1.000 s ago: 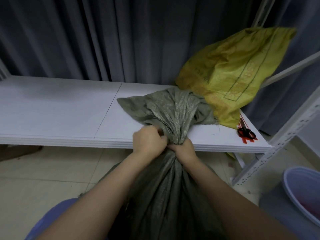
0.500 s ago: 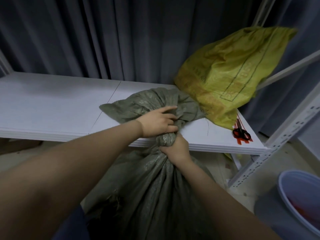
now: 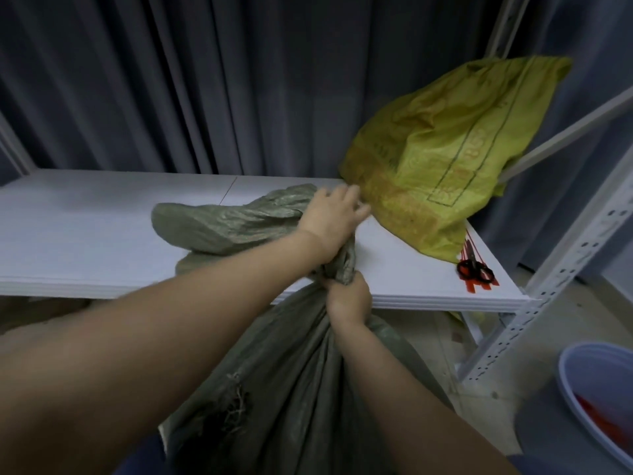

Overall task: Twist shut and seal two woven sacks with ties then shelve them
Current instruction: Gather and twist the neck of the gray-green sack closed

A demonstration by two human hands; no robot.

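Change since before: left hand (image 3: 330, 217) has gone forward and to the right over the sack top; half a second ago it was curled on the twisted neck, now its fingertips reach almost to the yellow sack. The right hand kept its place.
Left hand: lies on the loose top of the grey-green sack (image 3: 284, 382), palm down, fingers stretched and a little spread. The heel of the hand presses on the neck cloth; whether the thumb grips under it I cannot tell.
Right hand: right hand (image 3: 349, 298) is closed in a fist around the twisted neck of the grey-green sack, just in front of the shelf edge.
Grey-green sack: its body hangs below the shelf between the two forearms; the open top flap lies flat on the white shelf (image 3: 85, 228), spread to the left. A frayed, dark patch is on the body low down.
Yellow sack: yellow sack (image 3: 448, 149) stands on the right end of the shelf, leaning back against the grey curtain (image 3: 205, 80) and the shelf frame (image 3: 565, 269).
Ties and scissors: red ties (image 3: 474, 265) lie at the front right corner of the shelf, with black-handled scissors (image 3: 474, 270) on top, partly under the yellow sack's edge.
Floor, right: a bluish bucket (image 3: 579, 399) with something red inside.
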